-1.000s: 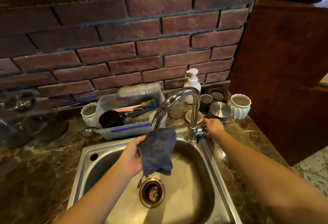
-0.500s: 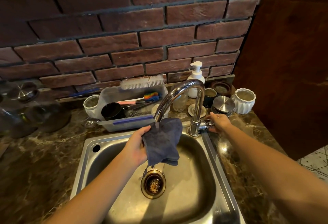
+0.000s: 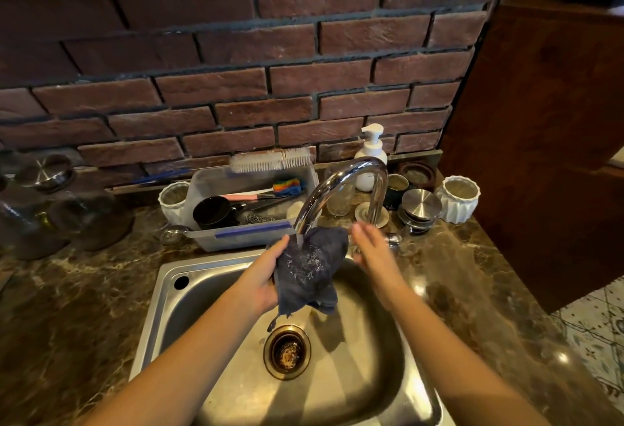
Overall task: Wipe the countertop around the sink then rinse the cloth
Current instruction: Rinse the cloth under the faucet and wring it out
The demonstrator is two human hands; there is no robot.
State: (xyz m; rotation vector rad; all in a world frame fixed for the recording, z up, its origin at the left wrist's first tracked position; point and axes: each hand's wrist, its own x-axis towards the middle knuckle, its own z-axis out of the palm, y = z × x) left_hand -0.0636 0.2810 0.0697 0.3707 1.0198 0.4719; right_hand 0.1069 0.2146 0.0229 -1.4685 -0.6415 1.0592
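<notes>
My left hand (image 3: 266,277) grips a dark blue-grey cloth (image 3: 312,272) over the steel sink (image 3: 169,294). The cloth hangs under the spout of the chrome tap (image 3: 341,186), and water runs onto it and drips toward the drain (image 3: 287,351). My right hand (image 3: 373,250) hovers just right of the cloth with fingers straight, holding nothing, in front of the tap's base. The dark marble countertop (image 3: 77,307) surrounds the sink.
Behind the sink stands a plastic bin (image 3: 243,209) with a brush, a black cup and utensils. A soap pump (image 3: 369,159), white ribbed pots (image 3: 461,199), a steel lid (image 3: 421,205) and jars crowd the back right. Glass jars (image 3: 50,209) stand at the left.
My right hand left the tap handle and moved left toward the cloth. Water now runs from the spout onto the cloth, which my left hand has raised under it.
</notes>
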